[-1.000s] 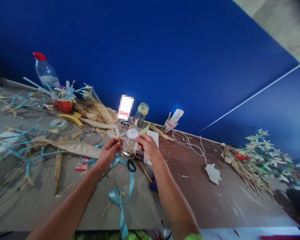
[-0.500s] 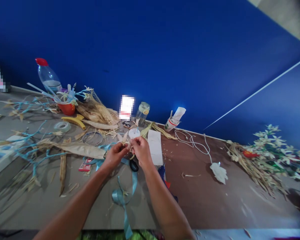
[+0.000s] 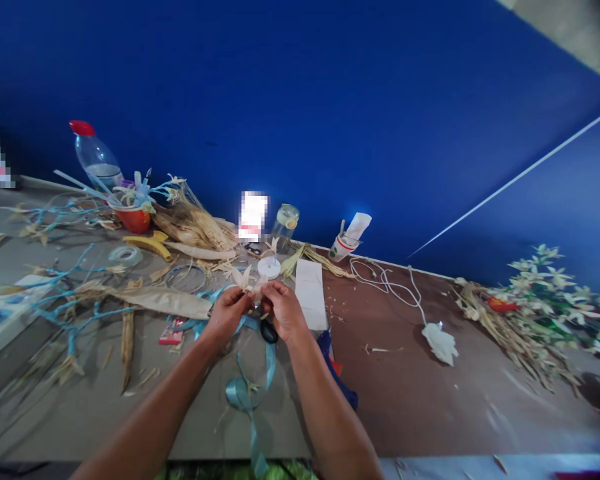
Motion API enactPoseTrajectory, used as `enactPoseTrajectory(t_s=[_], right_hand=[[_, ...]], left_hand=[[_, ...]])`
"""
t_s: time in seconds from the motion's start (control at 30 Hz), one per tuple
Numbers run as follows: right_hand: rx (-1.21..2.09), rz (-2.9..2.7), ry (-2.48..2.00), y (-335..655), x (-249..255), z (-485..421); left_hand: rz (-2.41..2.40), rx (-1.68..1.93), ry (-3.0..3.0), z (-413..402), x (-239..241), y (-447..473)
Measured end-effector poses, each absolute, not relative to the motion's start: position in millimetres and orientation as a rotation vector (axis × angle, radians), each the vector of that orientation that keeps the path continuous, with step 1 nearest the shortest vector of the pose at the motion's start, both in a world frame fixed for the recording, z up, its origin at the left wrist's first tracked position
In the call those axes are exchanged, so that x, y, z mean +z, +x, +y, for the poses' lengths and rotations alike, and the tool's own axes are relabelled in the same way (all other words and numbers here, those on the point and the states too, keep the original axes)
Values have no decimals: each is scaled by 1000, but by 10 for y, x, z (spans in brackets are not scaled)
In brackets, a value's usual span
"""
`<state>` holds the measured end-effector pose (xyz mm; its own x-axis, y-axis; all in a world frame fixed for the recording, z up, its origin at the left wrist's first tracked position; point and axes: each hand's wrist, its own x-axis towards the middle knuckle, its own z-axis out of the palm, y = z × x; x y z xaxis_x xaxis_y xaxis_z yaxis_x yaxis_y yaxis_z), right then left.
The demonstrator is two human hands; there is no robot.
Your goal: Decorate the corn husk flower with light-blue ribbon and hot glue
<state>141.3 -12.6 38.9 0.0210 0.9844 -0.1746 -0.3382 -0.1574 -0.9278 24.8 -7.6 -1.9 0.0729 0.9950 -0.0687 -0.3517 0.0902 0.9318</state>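
Head cam: L hand (image 3: 230,312) & R hand (image 3: 284,308) grips pinched on husk flower (image 3: 242,277), w/ scissors (image 3: 269,331), blue ribbon (image 3: 237,393) crowding below.

Husks (image 3: 163,301) and blue ribbon (image 3: 236,395) litter the desk (image 3: 405,413)

Along the back edge stand, left to right, a red-capped bottle (image 3: 96,157), a red cup (image 3: 135,220), a glass jar (image 3: 285,223) and a white cup (image 3: 343,247). A curved yellow object (image 3: 147,245) and a clear tape roll (image 3: 114,256) lie left of middle, nearer the back edge. The ribbon reaches the front edge. Dried stalks (image 3: 510,340) lie toward the right edge.
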Motion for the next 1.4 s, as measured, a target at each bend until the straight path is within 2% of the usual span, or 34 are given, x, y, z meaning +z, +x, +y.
enactPoseTrajectory(t_s=[0.17,0.47,0.87,1.17,1.4], right_hand=[[1550,-697,-1010,1411,366,-124],[1301,-857,-1113,1414,300,-162],[1187,-1167,-1337,1447,291,-223],[1411,-1097,-1161,1472,335,-226],[1472,-1078,-1197,1516,348,-234]], left_hand=[[845,1202,826,-92,24,260],[863,1134,888,-61,-2,246],[1246,1272,1349,-68,23,226],[933,1143,1058,-68,-15,265],[1188,1167,1314,-97,71,237]])
